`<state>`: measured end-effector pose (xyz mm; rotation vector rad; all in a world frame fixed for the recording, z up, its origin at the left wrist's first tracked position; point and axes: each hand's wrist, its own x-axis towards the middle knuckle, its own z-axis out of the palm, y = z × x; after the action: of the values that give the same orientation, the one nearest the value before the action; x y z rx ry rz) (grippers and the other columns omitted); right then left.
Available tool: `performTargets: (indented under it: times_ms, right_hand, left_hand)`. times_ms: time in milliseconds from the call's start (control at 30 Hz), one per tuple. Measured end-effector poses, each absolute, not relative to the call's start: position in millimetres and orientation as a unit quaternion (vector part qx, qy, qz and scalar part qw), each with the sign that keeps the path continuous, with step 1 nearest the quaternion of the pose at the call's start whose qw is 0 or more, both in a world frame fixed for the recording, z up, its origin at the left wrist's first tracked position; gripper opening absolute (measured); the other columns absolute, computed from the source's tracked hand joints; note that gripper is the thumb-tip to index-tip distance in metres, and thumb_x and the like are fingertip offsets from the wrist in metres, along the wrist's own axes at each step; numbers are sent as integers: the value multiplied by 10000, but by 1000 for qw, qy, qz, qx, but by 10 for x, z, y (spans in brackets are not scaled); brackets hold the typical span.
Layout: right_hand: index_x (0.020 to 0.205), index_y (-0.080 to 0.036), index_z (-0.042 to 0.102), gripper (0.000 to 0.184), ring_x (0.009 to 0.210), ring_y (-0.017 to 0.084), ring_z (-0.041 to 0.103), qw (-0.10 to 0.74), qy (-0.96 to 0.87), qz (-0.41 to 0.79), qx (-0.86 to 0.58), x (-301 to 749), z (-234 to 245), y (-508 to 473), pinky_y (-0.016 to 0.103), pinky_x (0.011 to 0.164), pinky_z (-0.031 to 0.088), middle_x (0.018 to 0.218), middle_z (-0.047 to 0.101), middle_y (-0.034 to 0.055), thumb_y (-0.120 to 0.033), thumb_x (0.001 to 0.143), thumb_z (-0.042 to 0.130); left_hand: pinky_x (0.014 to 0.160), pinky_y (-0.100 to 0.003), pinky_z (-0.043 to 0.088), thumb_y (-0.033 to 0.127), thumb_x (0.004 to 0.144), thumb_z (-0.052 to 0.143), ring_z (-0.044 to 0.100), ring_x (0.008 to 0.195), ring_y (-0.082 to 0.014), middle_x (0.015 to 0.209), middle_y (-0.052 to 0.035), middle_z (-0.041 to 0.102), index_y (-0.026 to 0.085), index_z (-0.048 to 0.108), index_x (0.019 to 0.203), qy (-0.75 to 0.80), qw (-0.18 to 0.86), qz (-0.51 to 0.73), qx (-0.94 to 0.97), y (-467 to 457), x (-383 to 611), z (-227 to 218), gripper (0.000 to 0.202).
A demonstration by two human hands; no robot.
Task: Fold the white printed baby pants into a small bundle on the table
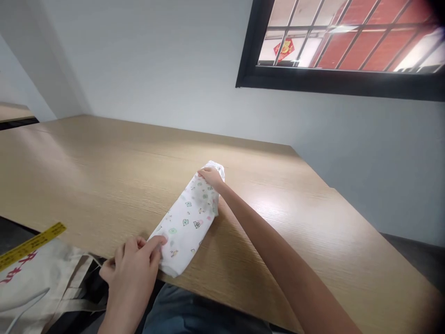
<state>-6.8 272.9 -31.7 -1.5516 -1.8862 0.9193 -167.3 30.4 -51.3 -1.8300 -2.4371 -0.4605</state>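
A folded white cloth (189, 218) printed with small coloured animals lies as a long narrow strip on the wooden table (104, 176), running from the near edge away to the right. My left hand (130, 271) pinches its near end at the table edge, thumb and fingers pressed together on the fabric. My right hand (210, 176), arm stretched out, grips the far end with fingers curled over it.
A beige canvas tote bag (38, 283) with red print and a yellow strip (29, 245) lies at the lower left, below the table edge. A grey wall and a black-framed barred window (347, 46) stand behind the table. Blue jeans (194, 315) show at the bottom.
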Motion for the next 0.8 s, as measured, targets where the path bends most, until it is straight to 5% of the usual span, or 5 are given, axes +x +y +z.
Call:
performTargets:
  times_ms: [133,333,500,633,800]
  right_hand:
    - [968,-154,587,202,920,177,557,261,-727,332,-542,61,-316,2688,378,814,461,1048,578,57,-322,893,502]
    - [985,-141,599,217,1027,201,526,241,-764,337,-495,419,-267,2586,420,895,406,1108,574,67,-309,887,501]
    - [1029,-235,629,268,1015,183,542,165,-813,363,-425,576,-203,2086,319,873,431,1099,606,12,-326,907,408]
    - [1033,-252,609,373,911,143,579,117,-848,355,-376,596,-164,1783,265,780,477,1026,627,-1,-346,960,255]
    - [957,-153,585,275,776,137,583,101,-880,238,-398,590,-217,2074,312,706,499,909,610,37,-321,951,368]
  left_hand:
    - [773,-499,306,201,771,467,483,868,-272,926,-81,529,352,699,831,-769,92,-147,-615,316,-1590,-523,283]
    - [846,-524,284,158,723,520,485,910,-237,902,-34,518,321,657,772,-640,-10,-221,-736,139,-1194,-472,218]
    - [871,-482,349,153,734,519,494,961,-230,923,-43,531,218,620,654,-520,-81,-199,-827,326,-1018,-314,145]
    - [754,-276,467,157,805,422,559,892,-158,1021,-62,550,158,605,917,-417,-108,-181,-884,1027,-968,-241,215]
    - [835,-317,444,226,856,283,535,1018,-190,1058,-62,554,86,513,1130,-404,-83,-178,-894,1470,-872,-284,384]
